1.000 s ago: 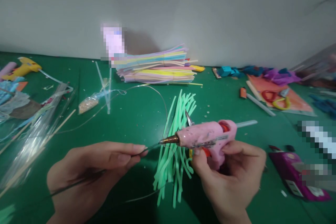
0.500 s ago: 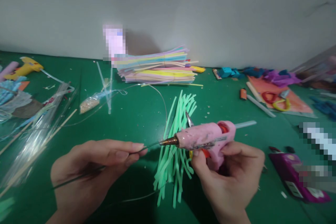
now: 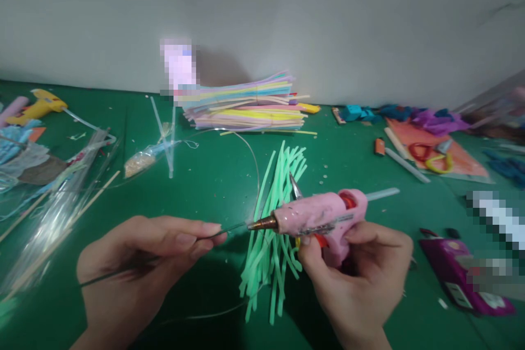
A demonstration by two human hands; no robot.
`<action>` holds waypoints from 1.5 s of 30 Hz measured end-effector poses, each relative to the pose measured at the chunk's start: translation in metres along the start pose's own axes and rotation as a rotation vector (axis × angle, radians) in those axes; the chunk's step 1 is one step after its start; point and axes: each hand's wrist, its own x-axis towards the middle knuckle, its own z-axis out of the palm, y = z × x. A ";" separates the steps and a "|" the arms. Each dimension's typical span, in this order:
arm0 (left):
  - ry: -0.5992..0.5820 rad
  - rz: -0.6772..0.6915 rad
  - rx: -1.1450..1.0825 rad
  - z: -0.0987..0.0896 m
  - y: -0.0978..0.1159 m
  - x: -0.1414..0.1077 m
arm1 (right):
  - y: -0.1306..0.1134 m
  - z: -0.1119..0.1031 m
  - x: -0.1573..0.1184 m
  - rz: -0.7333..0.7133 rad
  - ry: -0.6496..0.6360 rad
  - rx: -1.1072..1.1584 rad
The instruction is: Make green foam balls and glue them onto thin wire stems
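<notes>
My left hand point(image 3: 143, 262) pinches a thin dark green wire point(image 3: 233, 227), which runs back across the palm and points right. A pink hot glue gun point(image 3: 315, 213) is gripped in my right hand point(image 3: 361, 273), the thumb by its red trigger. Its brown metal nozzle meets the tip of the wire, where a small clear blob shows. From the gun's rear sticks a clear glue stick point(image 3: 382, 194). Below and behind the gun lies a loose heap of mint green strips point(image 3: 270, 262). The metal tip of a tool point(image 3: 294, 186) pokes out among them, its rest hidden.
Bundles of pastel strips point(image 3: 246, 117) lie by the wall. At left are a yellow glue gun point(image 3: 43, 105), clear plastic sleeves point(image 3: 61, 219) and a small bag point(image 3: 140, 163). Scissors point(image 3: 438, 161), an orange sheet point(image 3: 471, 158) and a purple case point(image 3: 459, 273) sit at right.
The wire and my left hand have shifted slightly left, with the nozzle following a little. A clear blob now shows more plainly at the wire's tip.
</notes>
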 end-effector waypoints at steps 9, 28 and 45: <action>-0.133 0.098 0.004 -0.012 -0.009 0.005 | 0.001 -0.001 0.000 -0.017 0.000 -0.015; -0.012 0.031 0.076 0.003 0.004 -0.003 | 0.002 -0.001 0.000 -0.005 0.015 -0.013; -0.202 0.125 0.229 -0.006 0.012 -0.004 | 0.006 -0.001 0.002 -0.066 0.040 -0.063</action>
